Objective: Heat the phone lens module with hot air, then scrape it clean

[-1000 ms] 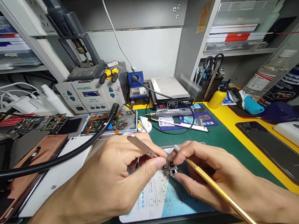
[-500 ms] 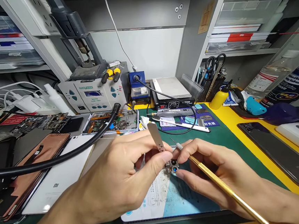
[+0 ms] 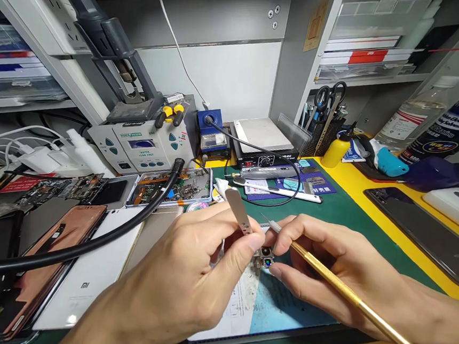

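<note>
My left hand (image 3: 199, 268) is closed, thumb against fingers, around a flat grey metal tool that looks like tweezers (image 3: 239, 209); its lower end is hidden by the fingers. Just past the left thumb sits a small camera module (image 3: 266, 254) with two square lenses, one shining blue-green. My right hand (image 3: 322, 260) grips a gold-handled needle tool (image 3: 336, 280), its thin tip pointing up and left and its handle lying across the hand. The right thumb is at the module's right edge. Beneath both hands lies a blue and white pad (image 3: 277, 312) with dark smudges.
A thick black hose (image 3: 86, 248) crosses the left side above phone covers (image 3: 88, 267). Behind stand a hot-air station (image 3: 143, 143), a tray of parts (image 3: 172, 186) and a heating plate (image 3: 267, 138). A phone (image 3: 429, 229) lies at right, near a yellow bottle (image 3: 338, 147).
Both hands stay nearly in place with the same tools. The camera module is tilted slightly differently, and its lens now shines greener. The gold handle's end has dropped a little.
</note>
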`<state>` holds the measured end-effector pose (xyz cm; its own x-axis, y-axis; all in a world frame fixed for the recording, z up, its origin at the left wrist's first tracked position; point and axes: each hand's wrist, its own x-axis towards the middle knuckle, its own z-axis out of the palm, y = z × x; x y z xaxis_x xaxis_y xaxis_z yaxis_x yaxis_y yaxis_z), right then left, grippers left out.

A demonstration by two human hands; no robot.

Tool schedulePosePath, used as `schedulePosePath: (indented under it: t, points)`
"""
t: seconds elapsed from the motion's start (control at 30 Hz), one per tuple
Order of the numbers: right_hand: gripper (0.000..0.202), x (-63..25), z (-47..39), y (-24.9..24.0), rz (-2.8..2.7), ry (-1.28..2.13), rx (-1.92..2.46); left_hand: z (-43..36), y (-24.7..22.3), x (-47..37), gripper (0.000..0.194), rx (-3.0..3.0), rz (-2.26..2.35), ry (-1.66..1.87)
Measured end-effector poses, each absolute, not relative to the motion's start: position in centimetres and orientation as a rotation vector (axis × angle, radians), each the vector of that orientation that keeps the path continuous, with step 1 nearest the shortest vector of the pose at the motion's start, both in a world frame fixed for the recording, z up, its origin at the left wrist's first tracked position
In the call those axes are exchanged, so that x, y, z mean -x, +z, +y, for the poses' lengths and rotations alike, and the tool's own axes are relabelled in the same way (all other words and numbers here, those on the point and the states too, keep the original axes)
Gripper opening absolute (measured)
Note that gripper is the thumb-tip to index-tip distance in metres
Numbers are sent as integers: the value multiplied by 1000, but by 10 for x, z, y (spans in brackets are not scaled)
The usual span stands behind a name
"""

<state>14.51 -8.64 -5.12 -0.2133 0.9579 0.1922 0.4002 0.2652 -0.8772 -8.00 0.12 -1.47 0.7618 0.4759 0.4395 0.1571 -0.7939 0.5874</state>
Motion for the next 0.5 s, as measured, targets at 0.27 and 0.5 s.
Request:
schedulePosePath:
  t: [0.27,0.5]
  points:
    - [16,-147,-86,-51,-1797,914,1239,0,-19,79,16,-2462,490,835]
    - [15,-146,-84,-51,-1806,918,1216,0,-17,78,16,-2429,475,797]
